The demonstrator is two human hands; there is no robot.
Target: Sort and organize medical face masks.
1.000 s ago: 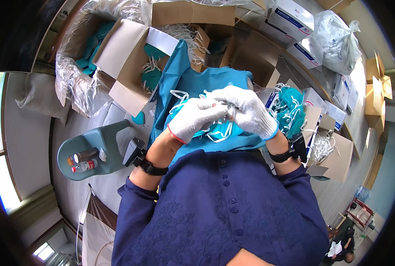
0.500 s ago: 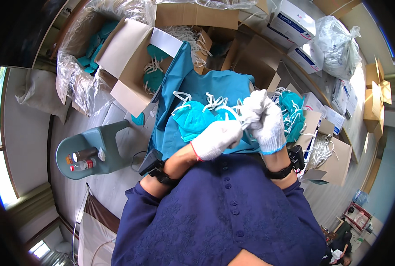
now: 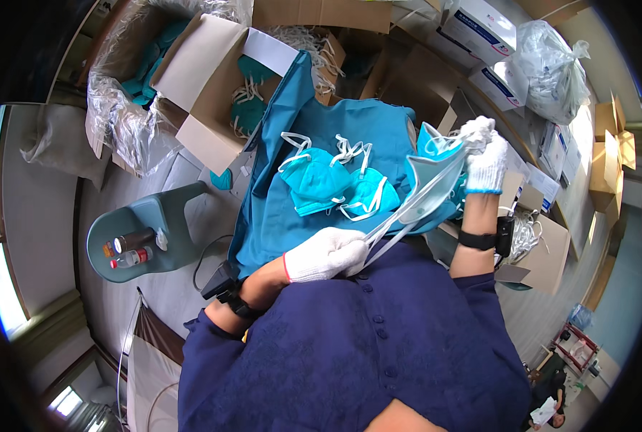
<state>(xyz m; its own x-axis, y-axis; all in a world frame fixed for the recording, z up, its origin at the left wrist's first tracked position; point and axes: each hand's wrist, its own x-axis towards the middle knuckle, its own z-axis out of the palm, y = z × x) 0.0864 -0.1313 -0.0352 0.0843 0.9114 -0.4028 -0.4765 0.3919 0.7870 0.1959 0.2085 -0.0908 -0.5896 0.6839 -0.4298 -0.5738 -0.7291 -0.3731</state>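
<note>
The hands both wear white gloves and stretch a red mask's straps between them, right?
Not quite: the mask is teal, not red, as the head view shows. The left hand and right hand do wear white gloves and pull its white straps taut.

Teal masks (image 3: pixel 339 189) with white straps on teal cloth (image 3: pixel 278 223), white-gloved hands (image 3: pixel 327 253)

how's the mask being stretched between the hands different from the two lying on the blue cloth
The held mask is up in the air, its white straps pulled taut between the left hand and the right hand. The two masks on the cloth lie flat and untouched, their straps loose and looped. The held one looks opened out; those two are cupped. All are teal with white straps.
</note>
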